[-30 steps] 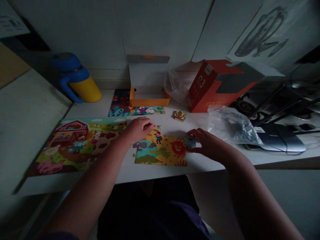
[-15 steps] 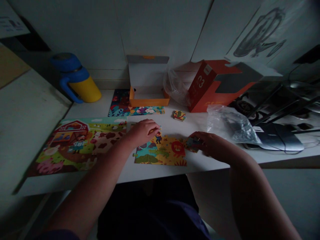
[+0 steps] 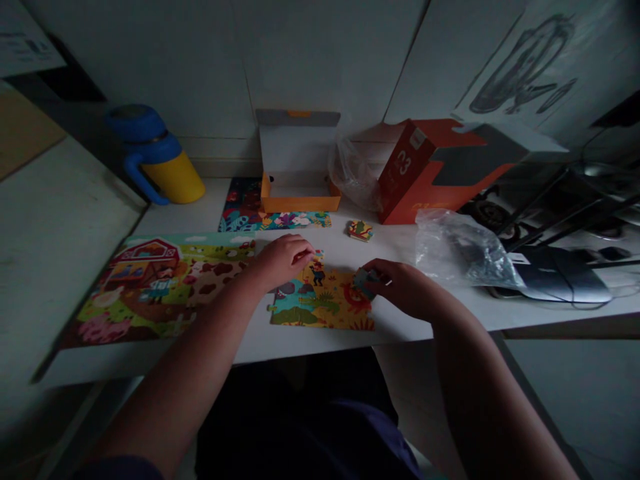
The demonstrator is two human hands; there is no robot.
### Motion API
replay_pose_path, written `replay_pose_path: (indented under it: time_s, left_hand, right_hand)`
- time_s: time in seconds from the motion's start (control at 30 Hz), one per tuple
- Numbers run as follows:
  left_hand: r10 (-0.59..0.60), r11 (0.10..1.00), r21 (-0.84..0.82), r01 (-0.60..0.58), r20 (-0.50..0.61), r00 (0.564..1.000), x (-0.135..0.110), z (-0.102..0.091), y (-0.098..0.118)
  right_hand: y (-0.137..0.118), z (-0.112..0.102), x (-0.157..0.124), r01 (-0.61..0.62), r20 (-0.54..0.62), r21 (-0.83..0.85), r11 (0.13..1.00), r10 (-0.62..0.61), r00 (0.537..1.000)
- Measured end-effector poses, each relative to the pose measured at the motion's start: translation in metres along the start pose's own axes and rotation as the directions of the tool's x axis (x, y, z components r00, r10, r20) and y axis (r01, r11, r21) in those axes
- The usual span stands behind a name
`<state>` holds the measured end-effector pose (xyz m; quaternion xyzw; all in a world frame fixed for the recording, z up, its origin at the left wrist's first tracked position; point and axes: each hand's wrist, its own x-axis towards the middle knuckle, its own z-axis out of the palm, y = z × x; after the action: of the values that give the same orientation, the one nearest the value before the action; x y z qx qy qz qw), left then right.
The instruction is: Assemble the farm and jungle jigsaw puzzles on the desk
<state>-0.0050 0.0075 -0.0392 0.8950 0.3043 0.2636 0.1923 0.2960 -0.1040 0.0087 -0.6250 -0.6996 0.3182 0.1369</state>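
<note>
A partly joined jigsaw puzzle (image 3: 320, 303) with a lion, a crocodile and a small figure lies on the white table. My right hand (image 3: 395, 283) pinches a grey-blue puzzle piece (image 3: 367, 283) just over the lion at the puzzle's right side. At the upper left of the puzzle, my left hand (image 3: 287, 259) is closed with its fingers curled together; whether anything is between them is hidden. Behind the puzzle sits a small stack of puzzle pieces (image 3: 360, 231). To the left lies a joined farm puzzle (image 3: 170, 287) with a barn and a cow.
An open orange-edged box (image 3: 300, 203) stands at the back, on a dark floral puzzle picture (image 3: 240, 217). Left of it is a blue and yellow jug (image 3: 175, 177). A red-orange box (image 3: 430, 170), a clear plastic bag (image 3: 465, 250) and a dark device (image 3: 555, 273) occupy the right.
My right hand has moved left with the puzzle piece, from beside the puzzle's right edge to over the lion. The left hand has shifted slightly left and up.
</note>
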Motion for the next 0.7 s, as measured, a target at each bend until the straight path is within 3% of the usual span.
replay_pose_path:
  time_s: [0.17,0.37,0.5,0.6,0.7]
  left_hand:
    - [0.013,1.0,0.007,-0.012,-0.015,1.0,0.0,0.0,-0.001]
    - [0.016,1.0,-0.009,-0.016,-0.006,1.0,0.0,-0.001,0.002]
    - [0.003,1.0,0.002,-0.003,-0.011,1.0,0.0,-0.001,0.002]
    - [-0.004,1.0,0.003,0.004,0.002,1.0,0.0,-0.002,0.003]
    - [-0.002,1.0,0.012,0.002,0.0,1.0,0.0,-0.002,0.004]
  right_hand:
    - [-0.003,-0.015,0.0,-0.053,-0.038,0.085,0.995,0.057,0.998]
    - [0.013,0.018,0.004,-0.148,-0.078,0.359,0.921,0.187,0.979]
    - [0.019,0.035,-0.002,-0.119,-0.149,0.179,0.977,0.146,0.978]
    - [0.014,0.034,-0.007,-0.083,-0.195,-0.001,0.997,0.081,0.977]
    - [0.006,0.029,-0.009,0.003,-0.191,-0.08,0.997,-0.018,0.981]
